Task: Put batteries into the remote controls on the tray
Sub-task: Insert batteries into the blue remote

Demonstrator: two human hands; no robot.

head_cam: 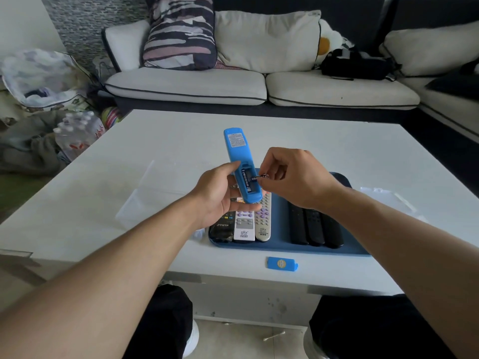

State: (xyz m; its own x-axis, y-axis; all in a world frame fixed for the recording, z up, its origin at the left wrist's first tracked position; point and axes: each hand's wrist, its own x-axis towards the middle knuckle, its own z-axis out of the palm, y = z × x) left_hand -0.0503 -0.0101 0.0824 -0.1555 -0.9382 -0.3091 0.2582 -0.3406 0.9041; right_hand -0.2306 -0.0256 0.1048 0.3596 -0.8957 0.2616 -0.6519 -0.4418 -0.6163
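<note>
My left hand (220, 195) holds a blue remote (237, 156) upright above the tray, back side facing me, its battery compartment open. One battery (245, 181) lies in the left slot. My right hand (290, 174) pinches a second battery (259, 177) at the right side of the compartment. The blue battery cover (282, 263) lies on the table in front of the blue tray (280, 244). On the tray lie three remotes at the left (248, 226) and three black remotes at the right (315, 226).
A clear plastic box (145, 200) stands on the white table left of the tray, and its clear lid (386, 198) lies to the right. A sofa with cushions runs behind the table. My knees are under the table's front edge.
</note>
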